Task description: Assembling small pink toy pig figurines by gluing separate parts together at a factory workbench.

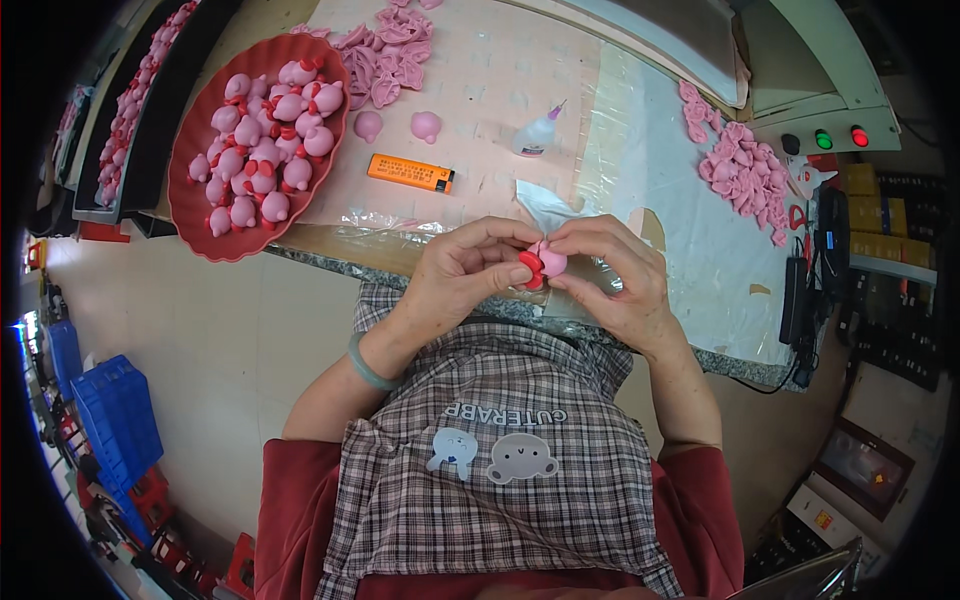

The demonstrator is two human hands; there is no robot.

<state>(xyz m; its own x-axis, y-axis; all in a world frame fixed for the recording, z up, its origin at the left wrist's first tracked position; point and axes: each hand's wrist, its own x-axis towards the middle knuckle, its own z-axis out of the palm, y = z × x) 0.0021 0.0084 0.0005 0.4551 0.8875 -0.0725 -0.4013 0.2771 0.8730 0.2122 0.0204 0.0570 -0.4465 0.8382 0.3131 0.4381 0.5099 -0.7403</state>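
Note:
Over the front edge of the table, both my hands hold one small round pink toy figure with red feet (pixel 551 262). My left hand (pixel 468 268) pinches its red part between thumb and fingers. From the other side, my right hand (pixel 625 275) closes thumb and fingertips on the pink body. Part of the figure is hidden behind my fingers. A white plastic sheet scrap (pixel 545 205) lies just beyond my fingertips. Farther off stand a small clear dropper bottle (pixel 535 134) with a purple tip and, to the left, an orange lighter (pixel 410 173) lying flat.
A red scalloped tray (pixel 190 235) full of pink and red figures sits at the left. Two pink round pieces (pixel 425 126) lie near it. Pink soft parts are heaped at the back (pixel 385 60) and at the right (pixel 745 175). A machine with lit buttons (pixel 823 139) stands at right.

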